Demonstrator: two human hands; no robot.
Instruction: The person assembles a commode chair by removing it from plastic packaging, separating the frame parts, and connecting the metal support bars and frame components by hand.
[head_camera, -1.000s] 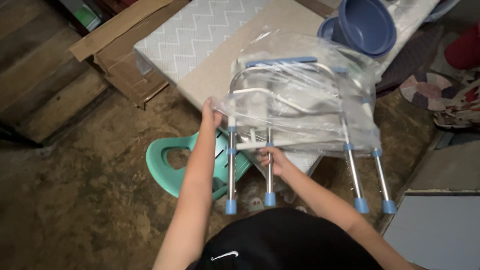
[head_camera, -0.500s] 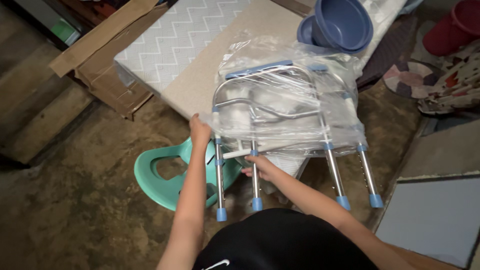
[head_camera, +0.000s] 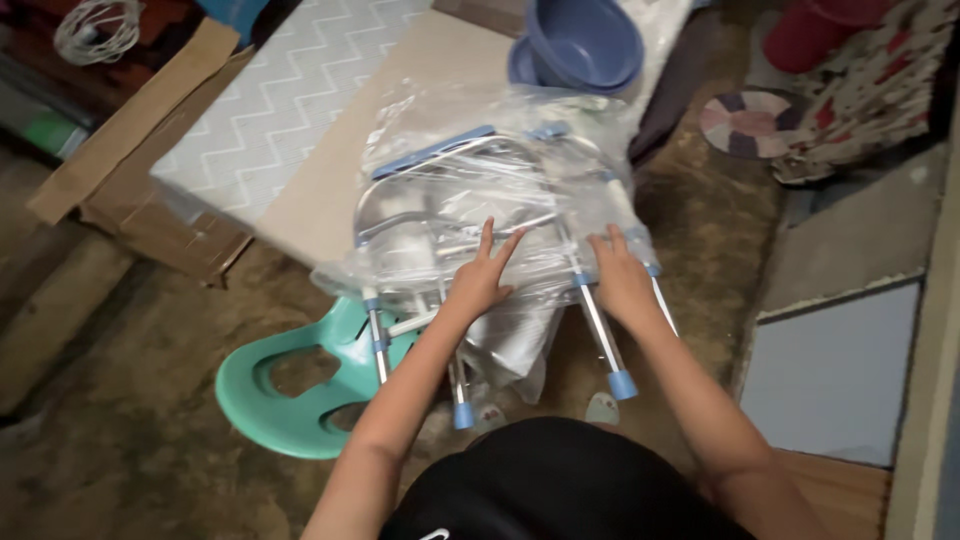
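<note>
Hands press flat on a bagged metal frame at the middle of the view. The left hand (head_camera: 480, 282) lies palm down on the clear plastic bag (head_camera: 470, 190), fingers straight and spread apart, gripping nothing. The right hand (head_camera: 622, 280) rests on the bag's right edge, over one chrome leg (head_camera: 597, 335); its fingers lie close together and curve over the plastic, though whether they close around the leg underneath cannot be told.

The frame (head_camera: 450, 200) is a chrome tubular piece with light blue trim and a blue bar along its top. It lies tilted across the near corner of a beige slab (head_camera: 330, 180), and its legs stick out of the bag's open end toward the person. Light blue rubber tips (head_camera: 622, 385) cap the leg ends.

Beneath the legs a mint green plastic seat (head_camera: 270, 385) lies on the brown floor (head_camera: 130, 420). A panel with a grey zigzag pattern (head_camera: 270, 100) sits next to the slab, with a cardboard box (head_camera: 120, 170) at its left. Blue plastic basins (head_camera: 575, 45) stand nested at the slab's far end. A grey panel (head_camera: 830, 380) lies at the right.
</note>
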